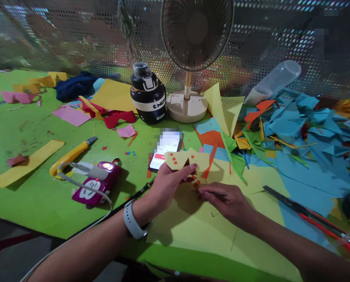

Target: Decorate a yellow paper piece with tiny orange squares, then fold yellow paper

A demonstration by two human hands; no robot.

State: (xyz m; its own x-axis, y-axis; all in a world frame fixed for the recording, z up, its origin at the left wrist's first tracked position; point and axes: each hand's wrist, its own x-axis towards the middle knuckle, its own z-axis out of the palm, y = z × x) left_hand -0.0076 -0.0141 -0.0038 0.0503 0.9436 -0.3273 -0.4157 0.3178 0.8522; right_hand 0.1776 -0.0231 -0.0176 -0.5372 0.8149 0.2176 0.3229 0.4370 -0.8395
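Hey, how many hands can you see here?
2: the left hand, holding yellow paper dotted with orange pieces; the right hand, just beside it, gripping a thin tool.

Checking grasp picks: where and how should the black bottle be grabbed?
Probably around the black bottle's rounded body at the pale band, coming from the front left: it stands upright, and the fan base crowds its right side.

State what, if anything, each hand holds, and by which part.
Left hand: yellow paper with orange squares, by its lower edge. Right hand: slim tool, gripped part unclear.
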